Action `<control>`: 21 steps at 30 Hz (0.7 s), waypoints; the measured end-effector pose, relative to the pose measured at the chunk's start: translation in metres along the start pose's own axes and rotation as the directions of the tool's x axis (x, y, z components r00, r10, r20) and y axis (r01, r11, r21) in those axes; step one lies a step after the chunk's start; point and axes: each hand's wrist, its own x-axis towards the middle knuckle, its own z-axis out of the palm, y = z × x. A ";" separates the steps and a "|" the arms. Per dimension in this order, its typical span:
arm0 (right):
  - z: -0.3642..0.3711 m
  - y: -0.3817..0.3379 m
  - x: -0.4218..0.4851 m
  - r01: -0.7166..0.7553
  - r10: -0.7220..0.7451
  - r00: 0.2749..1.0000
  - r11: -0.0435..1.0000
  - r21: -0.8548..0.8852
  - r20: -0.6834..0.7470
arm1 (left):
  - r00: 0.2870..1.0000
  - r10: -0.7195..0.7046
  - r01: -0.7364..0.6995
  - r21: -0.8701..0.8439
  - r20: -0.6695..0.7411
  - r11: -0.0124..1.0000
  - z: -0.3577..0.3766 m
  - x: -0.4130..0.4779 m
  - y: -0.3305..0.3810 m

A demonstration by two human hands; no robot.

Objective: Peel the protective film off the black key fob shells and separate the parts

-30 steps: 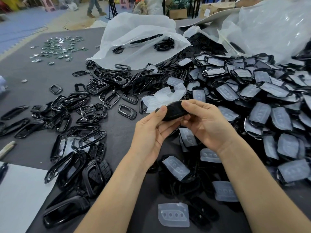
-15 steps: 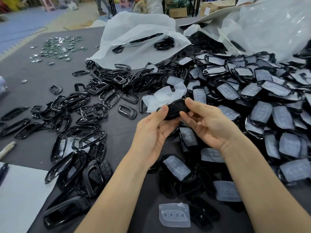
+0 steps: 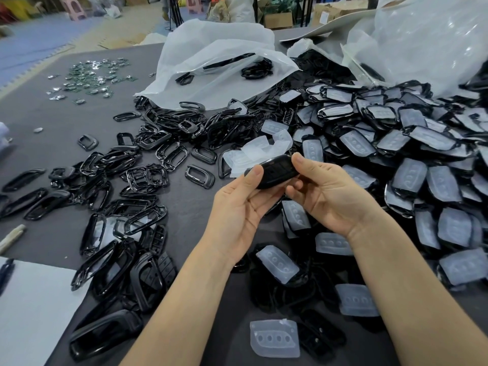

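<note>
Black key fob shell (image 3: 274, 171) sits above the middle of the table, held between both hands. At the far left a white sheet (image 3: 29, 307) covers the near corner, and beside it loose black frames (image 3: 126, 207) lie scattered. A strip of bare grey table (image 3: 190, 215) runs between those frames and the left hand (image 3: 237, 210), which pinches the shell's left end, thumb on top and fingers beneath. Peeled films (image 3: 258, 151) lie just behind the shell. The right hand (image 3: 330, 196) pinches the right end with its thumb tip, palm turned up. Film-covered shells (image 3: 422, 180) crowd the table from there to the right edge. Compared with a second ago, the right thumb has slid off the shell's top to its end, baring more of the face.
</note>
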 end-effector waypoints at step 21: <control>0.000 0.005 0.001 0.084 -0.092 0.992 0.992 -0.098 -0.081 | 1.000 0.023 -0.023 -0.022 0.004 0.999 0.001 0.001 0.000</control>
